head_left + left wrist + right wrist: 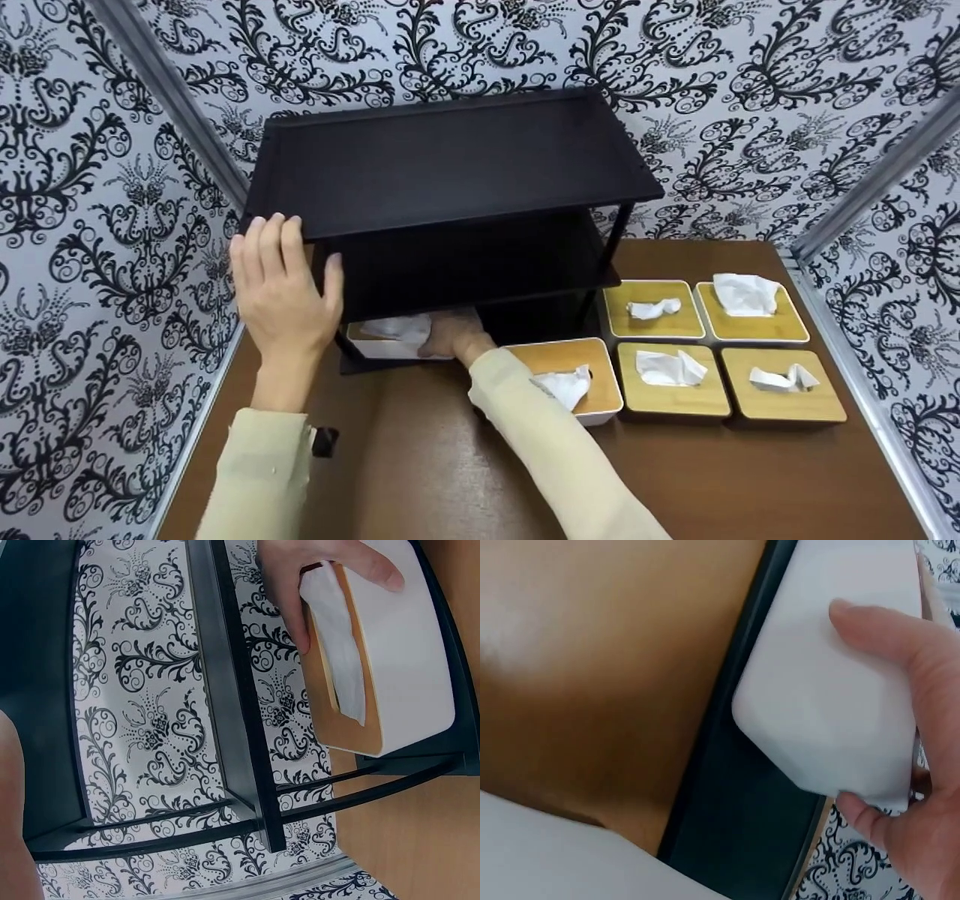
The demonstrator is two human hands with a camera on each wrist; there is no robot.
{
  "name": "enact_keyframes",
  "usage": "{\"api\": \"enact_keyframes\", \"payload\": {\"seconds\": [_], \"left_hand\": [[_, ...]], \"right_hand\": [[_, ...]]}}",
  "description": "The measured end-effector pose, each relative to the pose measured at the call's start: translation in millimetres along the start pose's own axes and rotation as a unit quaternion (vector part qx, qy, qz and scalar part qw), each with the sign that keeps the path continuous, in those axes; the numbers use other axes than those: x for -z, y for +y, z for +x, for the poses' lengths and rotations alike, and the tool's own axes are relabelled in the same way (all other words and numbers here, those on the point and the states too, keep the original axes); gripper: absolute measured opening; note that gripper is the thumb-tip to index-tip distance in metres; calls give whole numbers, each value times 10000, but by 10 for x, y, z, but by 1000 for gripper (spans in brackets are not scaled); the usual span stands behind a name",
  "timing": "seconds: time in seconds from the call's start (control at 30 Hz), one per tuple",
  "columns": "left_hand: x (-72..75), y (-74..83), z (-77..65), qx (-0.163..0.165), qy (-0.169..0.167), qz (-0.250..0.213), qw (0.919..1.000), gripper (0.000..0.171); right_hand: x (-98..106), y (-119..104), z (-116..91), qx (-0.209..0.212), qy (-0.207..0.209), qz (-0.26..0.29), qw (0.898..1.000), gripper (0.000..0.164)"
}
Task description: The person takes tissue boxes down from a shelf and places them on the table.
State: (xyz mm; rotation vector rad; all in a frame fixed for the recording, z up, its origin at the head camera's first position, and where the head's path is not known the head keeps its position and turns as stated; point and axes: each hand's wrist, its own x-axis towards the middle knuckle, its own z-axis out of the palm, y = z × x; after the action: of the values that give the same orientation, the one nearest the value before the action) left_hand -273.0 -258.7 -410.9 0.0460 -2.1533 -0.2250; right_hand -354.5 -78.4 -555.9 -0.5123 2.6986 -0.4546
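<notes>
My left hand [285, 300] rests on the front left corner of a black shelf rack [450, 165], fingers straight over the top board, thumb apart from them. At the lower left of the rack, my right hand [454, 334] reaches under the middle board. It grips a white tissue box [386, 348] with a wooden lid, which sits on the bottom board [742, 817]. In the right wrist view the thumb lies over the box's white front and a finger wraps its end. A white tissue [341, 645] sticks out of the lid slot.
Another white tissue box [596, 416] stands right of the rack, partly behind my right sleeve. Several more tissue boxes with wooden lids [675, 401] stand in two rows farther right on the brown table [420, 465]. Patterned walls [750, 120] enclose the back and sides.
</notes>
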Motion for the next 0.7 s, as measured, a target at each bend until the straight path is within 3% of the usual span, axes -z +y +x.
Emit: {"api": "enact_keyframes", "payload": {"seconds": [0.3, 0.7], "left_hand": [[13, -4, 7, 39, -73, -110, 9999, 55], [28, 4, 3, 49, -157, -125, 9998, 56]], "right_hand": [[-105, -11, -105, 382, 860, -592, 9938, 78], [-65, -26, -348, 664, 1377, -868, 9844, 84]]}}
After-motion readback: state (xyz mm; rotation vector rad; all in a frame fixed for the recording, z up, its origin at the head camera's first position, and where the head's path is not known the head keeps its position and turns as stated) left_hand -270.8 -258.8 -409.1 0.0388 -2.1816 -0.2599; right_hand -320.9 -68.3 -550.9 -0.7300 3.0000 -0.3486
